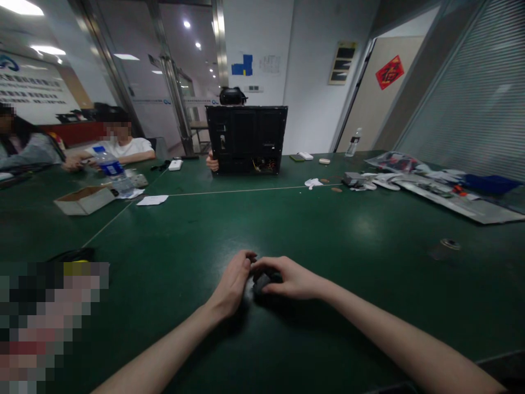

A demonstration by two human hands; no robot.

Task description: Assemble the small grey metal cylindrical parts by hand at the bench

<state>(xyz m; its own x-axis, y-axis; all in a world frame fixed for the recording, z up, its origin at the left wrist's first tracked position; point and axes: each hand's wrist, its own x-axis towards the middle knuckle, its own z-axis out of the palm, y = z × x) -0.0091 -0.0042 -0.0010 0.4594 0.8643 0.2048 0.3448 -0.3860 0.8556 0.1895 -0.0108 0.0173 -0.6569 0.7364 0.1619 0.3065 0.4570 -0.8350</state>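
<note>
Head view, the only feed I have. The left hand [233,283] and right hand [292,277] sit low in frame, close together above the green desk [361,232]. Both grips are curled and pressed in toward each other, with the fingertips nearly meeting around a small dark grey object [261,284]. The object lies between the two hands, mostly covered by the right fingers, and I cannot make out its exact form.

Well apart, up the desk to the left: an open cardboard box [84,201], a clear water bottle [112,171] and a sheet of white paper [152,200]. Beyond them sits a person in a white T-shirt [121,148]. Straight ahead, a second person's hand [212,162] grips the edge of an upright black panel [246,139]. On the far right lie a heap of packaging and flat sheets [451,191] and a blue item [488,184]
</note>
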